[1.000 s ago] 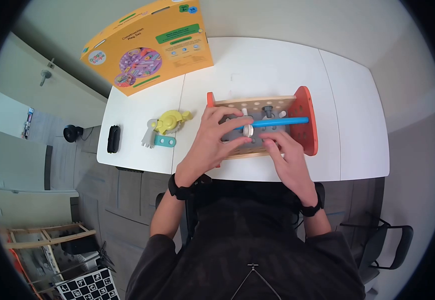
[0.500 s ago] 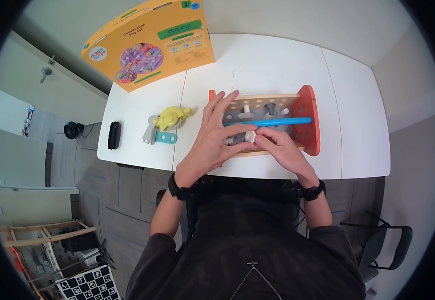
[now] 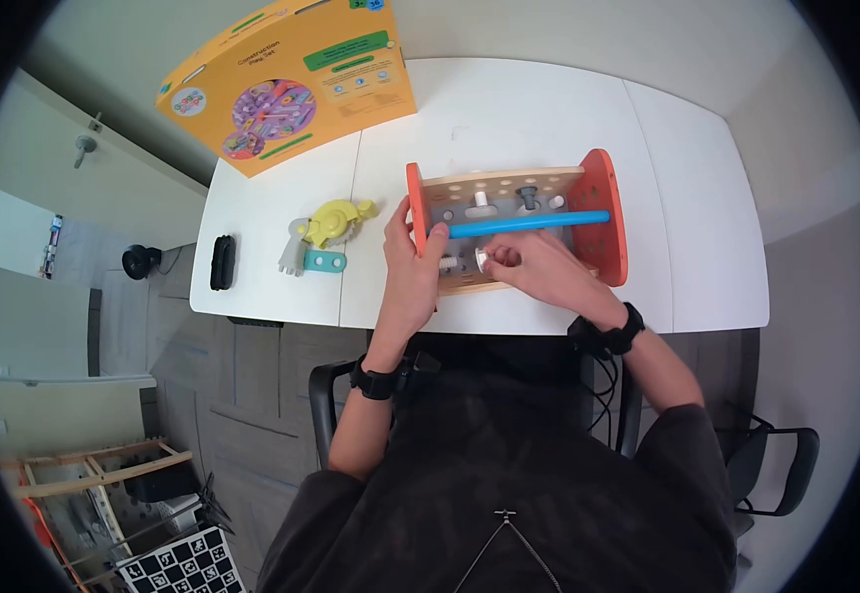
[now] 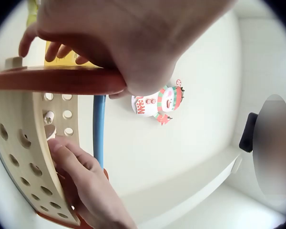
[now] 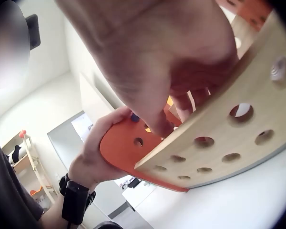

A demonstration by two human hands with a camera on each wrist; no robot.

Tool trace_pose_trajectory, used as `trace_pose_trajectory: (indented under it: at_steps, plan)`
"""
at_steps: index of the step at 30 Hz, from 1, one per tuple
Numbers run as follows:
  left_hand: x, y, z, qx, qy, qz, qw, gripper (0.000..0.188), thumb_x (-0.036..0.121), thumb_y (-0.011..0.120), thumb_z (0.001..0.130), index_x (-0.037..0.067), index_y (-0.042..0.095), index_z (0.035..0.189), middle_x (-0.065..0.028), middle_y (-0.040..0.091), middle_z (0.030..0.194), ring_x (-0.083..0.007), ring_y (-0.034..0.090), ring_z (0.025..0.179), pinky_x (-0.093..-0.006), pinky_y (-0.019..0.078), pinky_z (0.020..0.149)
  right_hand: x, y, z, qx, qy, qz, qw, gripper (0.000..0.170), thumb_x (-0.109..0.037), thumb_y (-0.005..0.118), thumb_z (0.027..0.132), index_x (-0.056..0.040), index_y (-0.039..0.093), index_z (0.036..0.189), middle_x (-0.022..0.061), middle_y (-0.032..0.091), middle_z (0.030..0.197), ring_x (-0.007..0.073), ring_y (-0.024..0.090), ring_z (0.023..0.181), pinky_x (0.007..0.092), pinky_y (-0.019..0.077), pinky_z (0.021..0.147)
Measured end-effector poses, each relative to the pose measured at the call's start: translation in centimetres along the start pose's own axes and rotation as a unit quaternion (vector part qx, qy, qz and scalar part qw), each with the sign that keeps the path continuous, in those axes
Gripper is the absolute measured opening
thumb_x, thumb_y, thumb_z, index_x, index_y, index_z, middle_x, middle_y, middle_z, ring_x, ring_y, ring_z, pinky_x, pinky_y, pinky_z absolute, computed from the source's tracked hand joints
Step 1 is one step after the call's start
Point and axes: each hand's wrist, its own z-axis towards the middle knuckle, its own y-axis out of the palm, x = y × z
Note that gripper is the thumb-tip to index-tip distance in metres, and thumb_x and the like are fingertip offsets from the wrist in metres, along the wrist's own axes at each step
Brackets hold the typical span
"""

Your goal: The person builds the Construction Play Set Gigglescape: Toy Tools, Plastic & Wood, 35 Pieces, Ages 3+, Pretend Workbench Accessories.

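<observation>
A toy toolbox has red end panels [image 3: 605, 219], pale wooden sides with round holes [image 3: 509, 186] and a blue bar [image 3: 529, 225] across its top. My left hand [image 3: 413, 282] grips the left end panel, thumb by the bar's end and fingers on the outer face. Reaching in under the bar, my right hand [image 3: 548, 269] pinches a round white piece [image 3: 481, 259] near the front side; its fingers hide part of it. Beside that piece lies a threaded white bolt [image 3: 449, 264]. A grey bolt [image 3: 528, 196] and a white peg [image 3: 480, 200] stand toward the back.
Left of the toolbox on the white table [image 3: 509, 109] lie a yellow toy saw [image 3: 332, 223], a grey toy piece [image 3: 292, 252], a teal strip with holes [image 3: 325, 261] and a black case [image 3: 223, 262]. A large orange box [image 3: 301, 89] stands at the back left.
My left hand has moved from over the toolbox's inside to its left end panel. My right hand has gone in under the blue bar with the round white piece, which both hands were touching before.
</observation>
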Motion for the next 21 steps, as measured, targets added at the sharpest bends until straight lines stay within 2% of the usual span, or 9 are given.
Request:
trace_pose_trajectory:
  at_steps: [1,4,7,10,16,21]
  plan:
    - [0.1,0.0,-0.1,-0.006,-0.011,-0.019,1.0,0.074,0.034,0.061,0.107,-0.004,0.031,0.162,-0.0277,0.04,0.156,-0.036,0.043,0.145,-0.0455,0.0382,0.119,-0.2,-0.2,0.3,-0.019,0.006,-0.024,1.0,0.027,-0.024,0.072,0.101,0.0038,0.072,0.103,0.0084,0.071,0.082,0.0149,0.065,0.075,0.0343,0.053,0.072]
    - [-0.8,0.4,0.0,0.0,-0.012,-0.026,1.0,0.071,0.033,0.06,0.107,-0.005,0.033,0.161,-0.0271,0.045,0.152,-0.0352,0.05,0.139,-0.0456,0.0411,0.116,0.6,0.4,1.8,-0.058,0.015,-0.016,0.998,0.028,-0.024,0.07,0.102,0.0028,0.071,0.108,0.0102,0.072,0.084,0.0177,0.066,0.075,0.0361,0.0529,0.071]
    - [-1.4,0.5,0.2,0.004,0.01,-0.043,0.999,0.07,0.032,0.059,0.107,-0.006,0.033,0.16,-0.0276,0.047,0.15,-0.035,0.053,0.136,-0.0452,0.043,0.115,0.8,1.6,2.8,-0.03,-0.034,-0.05,0.998,0.029,-0.026,0.068,0.102,0.0021,0.074,0.109,0.0155,0.072,0.082,0.0277,0.069,0.073,0.0425,0.0523,0.069]
    - [-0.7,0.4,-0.1,-0.004,0.013,-0.048,0.999,0.069,0.03,0.059,0.107,-0.007,0.033,0.159,-0.0278,0.047,0.15,-0.0347,0.054,0.135,-0.0443,0.0439,0.114,1.2,2.6,3.5,-0.05,-0.029,-0.072,0.996,0.028,-0.026,0.067,0.103,0.0004,0.074,0.11,0.0164,0.075,0.091,0.0305,0.071,0.081,0.0442,0.0535,0.073]
    - [-0.6,0.2,-0.4,-0.01,0.023,-0.058,0.998,0.067,0.027,0.059,0.107,-0.007,0.034,0.159,-0.0278,0.047,0.151,-0.0345,0.053,0.136,-0.0439,0.044,0.115,2.8,3.8,4.7,-0.055,-0.038,-0.076,0.995,0.027,-0.026,0.066,0.103,-0.0014,0.074,0.109,0.0164,0.074,0.092,0.0317,0.072,0.088,0.0452,0.054,0.08]
    - [-1.0,0.4,-0.4,-0.006,0.04,-0.055,0.998,0.067,0.027,0.058,0.107,-0.008,0.033,0.159,-0.028,0.046,0.152,-0.035,0.052,0.139,-0.0436,0.0432,0.116,2.5,3.7,5.3,-0.066,-0.011,-0.069,0.995,0.026,-0.025,0.067,0.102,-0.0014,0.069,0.112,0.0158,0.071,0.096,0.0298,0.07,0.092,0.0442,0.0541,0.084]
